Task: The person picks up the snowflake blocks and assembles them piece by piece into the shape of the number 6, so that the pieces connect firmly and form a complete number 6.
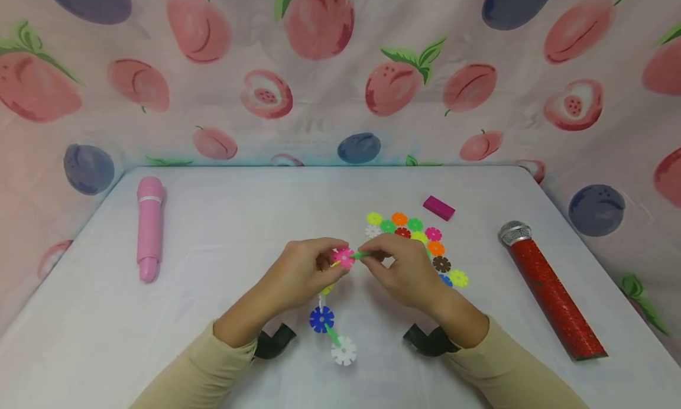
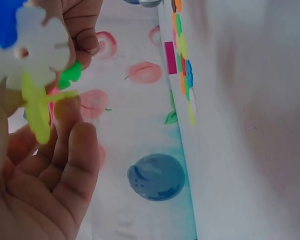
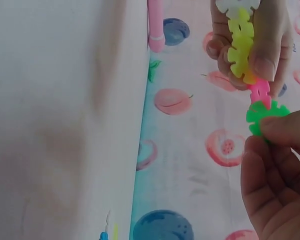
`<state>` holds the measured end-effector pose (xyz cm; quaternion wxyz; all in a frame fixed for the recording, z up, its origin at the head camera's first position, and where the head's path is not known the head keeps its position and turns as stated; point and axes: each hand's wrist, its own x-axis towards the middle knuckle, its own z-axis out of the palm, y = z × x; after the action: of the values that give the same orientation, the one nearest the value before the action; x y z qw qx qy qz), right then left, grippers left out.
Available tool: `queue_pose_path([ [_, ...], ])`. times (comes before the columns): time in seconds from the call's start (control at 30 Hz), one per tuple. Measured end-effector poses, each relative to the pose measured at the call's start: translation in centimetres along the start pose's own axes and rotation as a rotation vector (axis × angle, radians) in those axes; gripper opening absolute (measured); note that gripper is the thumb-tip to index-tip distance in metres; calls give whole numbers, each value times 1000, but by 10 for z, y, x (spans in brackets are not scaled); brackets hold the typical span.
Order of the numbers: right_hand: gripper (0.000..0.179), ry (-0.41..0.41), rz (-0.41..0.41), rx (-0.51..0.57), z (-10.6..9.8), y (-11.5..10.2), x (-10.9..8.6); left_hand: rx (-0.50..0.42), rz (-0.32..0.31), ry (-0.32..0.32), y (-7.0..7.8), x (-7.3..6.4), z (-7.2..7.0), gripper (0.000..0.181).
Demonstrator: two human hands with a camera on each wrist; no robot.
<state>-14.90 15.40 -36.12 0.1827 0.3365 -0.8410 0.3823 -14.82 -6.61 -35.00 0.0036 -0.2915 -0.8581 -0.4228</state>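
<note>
Between thumb and fingers of my left hand (image 1: 298,274) is a pink notched disc (image 1: 340,257), part of a chain of snowflake-shaped plastic discs. Below that hand hang yellow discs (image 3: 241,44), a white one edge-on, a blue disc (image 1: 317,323), a green one (image 1: 332,336) and a white disc (image 1: 351,354) at the end. My right hand (image 1: 412,276) pinches another green disc (image 3: 255,118) by its edge. Its notched rim meets the pink disc in the right wrist view. Both hands are held close together over the table, fingertips facing each other.
Behind my right hand lies a cluster of loose coloured discs (image 1: 434,248) on the white table (image 1: 239,208). A magenta block (image 1: 438,208) is beyond them. A pink toy microphone (image 1: 149,226) lies at left, a red glittery microphone (image 1: 555,296) at right. Fruit-print cloth (image 1: 319,90) stands behind.
</note>
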Motion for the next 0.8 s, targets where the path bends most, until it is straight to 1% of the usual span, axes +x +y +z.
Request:
queue_pose_path([
  [0.13, 24, -3, 105, 70, -2, 0, 0, 3, -39, 6, 0, -1, -1, 35],
  [0.2, 25, -6, 132, 97, -3, 0, 0, 3, -57, -2, 1, -1, -1, 37],
  [0.23, 25, -9, 137, 108, -3, 0, 0, -3, -59, -9, 1, -1, -2, 38],
  [0.33, 25, -19, 148, 125, -3, -1, 0, -11, -35, -41, 1, -1, -2, 40],
  [0.43, 25, -36, 189, 152, -5, 0, 1, -18, -23, -59, 0, -1, -3, 40],
  [0.53, 25, -60, 289, 170, -11, 4, 2, -7, -33, -51, -2, -1, -5, 38],
  [0.67, 27, -94, 431, 157, -24, 18, 4, 2, -65, -40, -5, 0, -8, 38],
  [0.8, 29, -143, 510, 113, -38, 35, 3, 4, -107, -44, -6, 1, -11, 37],
])
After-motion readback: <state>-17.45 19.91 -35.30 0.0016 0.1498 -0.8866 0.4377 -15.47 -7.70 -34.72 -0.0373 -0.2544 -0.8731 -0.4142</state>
